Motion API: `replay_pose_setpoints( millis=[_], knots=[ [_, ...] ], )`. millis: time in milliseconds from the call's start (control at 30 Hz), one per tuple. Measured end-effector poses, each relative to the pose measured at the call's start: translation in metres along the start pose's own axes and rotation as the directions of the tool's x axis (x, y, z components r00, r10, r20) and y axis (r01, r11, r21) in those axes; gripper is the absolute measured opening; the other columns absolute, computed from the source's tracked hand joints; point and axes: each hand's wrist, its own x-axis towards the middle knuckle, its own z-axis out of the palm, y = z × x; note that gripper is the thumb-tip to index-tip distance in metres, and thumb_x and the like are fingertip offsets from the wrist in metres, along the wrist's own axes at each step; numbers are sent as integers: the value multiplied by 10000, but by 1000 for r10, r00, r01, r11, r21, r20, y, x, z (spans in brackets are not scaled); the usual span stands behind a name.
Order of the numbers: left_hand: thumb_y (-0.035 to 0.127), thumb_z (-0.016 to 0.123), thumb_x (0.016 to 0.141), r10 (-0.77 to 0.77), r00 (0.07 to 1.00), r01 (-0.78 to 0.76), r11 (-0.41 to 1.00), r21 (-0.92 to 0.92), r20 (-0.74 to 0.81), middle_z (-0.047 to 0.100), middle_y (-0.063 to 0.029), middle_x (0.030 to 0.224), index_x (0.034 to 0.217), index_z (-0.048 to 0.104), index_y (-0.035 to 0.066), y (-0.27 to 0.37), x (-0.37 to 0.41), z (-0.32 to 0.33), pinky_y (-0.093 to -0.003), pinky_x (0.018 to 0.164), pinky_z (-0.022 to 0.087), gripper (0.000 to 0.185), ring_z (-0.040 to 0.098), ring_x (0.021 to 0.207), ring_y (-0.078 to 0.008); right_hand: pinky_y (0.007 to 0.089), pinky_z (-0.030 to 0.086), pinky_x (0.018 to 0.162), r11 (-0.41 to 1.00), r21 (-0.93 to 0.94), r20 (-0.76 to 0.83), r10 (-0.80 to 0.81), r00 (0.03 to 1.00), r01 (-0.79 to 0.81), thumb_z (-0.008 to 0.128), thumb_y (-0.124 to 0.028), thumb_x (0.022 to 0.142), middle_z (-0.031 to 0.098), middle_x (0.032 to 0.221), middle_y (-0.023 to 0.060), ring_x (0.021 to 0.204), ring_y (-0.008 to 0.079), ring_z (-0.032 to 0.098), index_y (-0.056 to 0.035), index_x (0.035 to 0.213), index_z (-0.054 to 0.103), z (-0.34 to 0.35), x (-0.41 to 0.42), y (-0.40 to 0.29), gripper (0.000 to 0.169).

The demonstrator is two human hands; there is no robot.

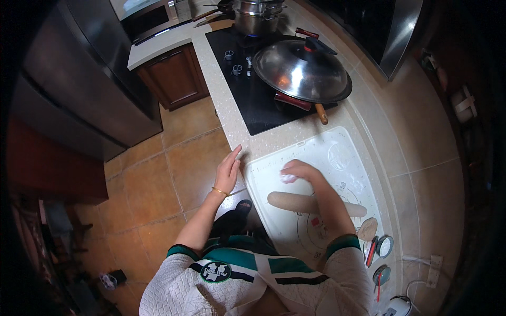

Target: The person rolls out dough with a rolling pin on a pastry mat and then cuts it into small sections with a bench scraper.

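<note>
A long roll of brownish dough [292,202] lies across a white kneading mat [272,233] printed with circles and a scale. Just beyond the roll, my right hand [298,170] is over the mat with curled fingers; it is blurred, with white on the fingertips, and whether it holds anything is unclear. My right forearm hides the middle of the roll. My left hand [229,168], with a bracelet at the wrist, is held at the counter's edge, left of the mat, its fingers extended and holding nothing. A smaller flattened dough piece [367,229] rests beside the roll's right end.
A lidded wok [302,73] and a steel steamer pot [257,19] stand on the black cooktop [263,118]. Near the mat's lower right are a small bowl of white powder [384,246], a red-and-black tool [371,252] and a green-lidded jar [382,272]. A tiled wall [419,197] borders the counter.
</note>
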Motion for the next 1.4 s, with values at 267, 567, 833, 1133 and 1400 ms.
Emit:
replay_pose_setpoints(
  millis=[267,567,833,1133,1400],
  knots=[
    [173,610,904,157,859,-348,876,333,487,377,-226,1518,1494,328,7,-11,1,35,-436,1175,292,674,351,1418,-379,330,559,744,982,-69,-334,-188,924,175,589,-60,868,714,935,140,836,227,698,-10,975,714,35,38,-29,172],
    [468,532,954,275,487,-737,638,221,829,194,-215,1608,1534,232,9,-35,63,142,-456,1220,157,798,172,1501,-345,408,509,868,947,-315,-813,-302,497,59,640,-129,835,676,971,181,960,353,640,-45,1015,692,-37,-57,94,206],
    [454,482,984,413,77,-900,420,-115,908,196,-149,1624,1553,271,163,33,69,328,-482,1219,144,673,169,1505,-319,453,477,963,923,-75,-970,20,242,-377,590,-153,835,628,1132,270,1116,397,580,-3,1093,637,-82,-193,267,302],
    [634,528,893,461,61,-915,381,-135,885,209,-147,1620,1528,318,100,65,90,402,-533,1215,68,855,141,1510,-317,453,326,1145,796,-219,-968,-108,224,-564,492,-97,898,453,1414,297,1350,419,408,70,1406,421,-69,-155,225,540],
    [699,529,855,324,353,-808,579,111,878,183,-198,1619,1544,225,10,28,159,375,-506,1216,79,1020,128,1510,-351,485,247,1184,842,-405,-909,-331,252,-356,537,-248,953,344,1535,229,1437,379,310,15,1470,353,-83,-103,150,608]
  ],
)
